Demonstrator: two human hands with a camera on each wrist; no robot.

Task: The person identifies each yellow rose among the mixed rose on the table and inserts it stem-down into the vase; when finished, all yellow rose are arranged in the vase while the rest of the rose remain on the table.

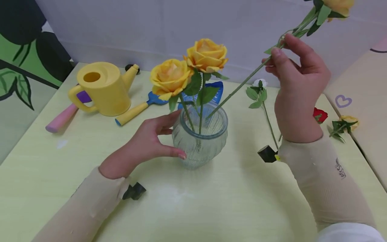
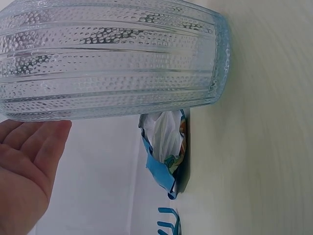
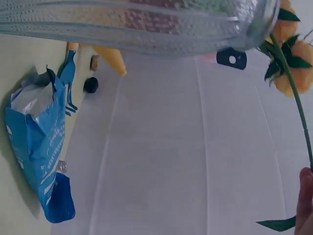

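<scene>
Our left grip (image 1: 151, 139) cups the glass vase (image 1: 200, 137) on the bench (image 1: 211, 201) with relaxed fingers; our right grip (image 1: 294, 84) pinches a yellow rose's stem (image 1: 242, 84), whose tip sits inside the vase's mouth.

Small dark lettering runs along the cream fabric sleeve (image 1: 340, 169) beside the ribbed clear glass vase (image 1: 199, 139), too small to read. White print on the crumpled blue plastic bag (image 3: 41, 147) is illegible.

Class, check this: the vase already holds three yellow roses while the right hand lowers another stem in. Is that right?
Not quite. The head view shows two yellow roses standing in the vase, not three. The right hand does hold another stem, its end at the vase's mouth.
</scene>
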